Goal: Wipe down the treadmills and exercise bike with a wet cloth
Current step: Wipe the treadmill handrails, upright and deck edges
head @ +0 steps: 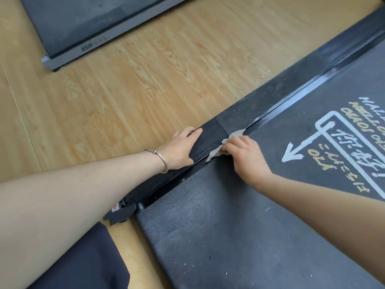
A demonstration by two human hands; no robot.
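Treadmills in view: two.

The far treadmill (pixel 83 24) lies in the upper left of the frame. Its grey end trim carries the lettering "HSM" (pixel 87 48), followed by small characters too faint to read.

The near treadmill (pixel 239 205) runs diagonally from lower centre to upper right. Its belt (pixel 198 247) bears one white arrow (pixel 295 151) and one white-outlined box of lettering in white and yellow, upside down to the camera. The yellow word "OLA" (pixel 314 157) is legible; the other lines are in several scripts and only partly readable. One red-and-white sticker (pixel 114 208) sits on the end cap at lower centre-left; its text is too small to read. Pale specks lie scattered on the belt.

Cloths: one. The cloth (pixel 218 149), grey-beige and crumpled, lies at centre frame on the inner edge of the black side rail (pixel 270 94), where the rail meets the belt.

Hands: two. The right hand (pixel 245 157) has its fingers (pixel 233 142) curled and pinching the cloth against the rail. The left hand (pixel 181 147) rests flat on the rail just beside the cloth, fingers straight and pressed together, thumb spread apart. One thin metal bracelet (pixel 160 161) circles the left wrist.

The floor (pixel 145 80) is wood-patterned. One piece of dark fabric (pixel 83 257) occupies the lower left.
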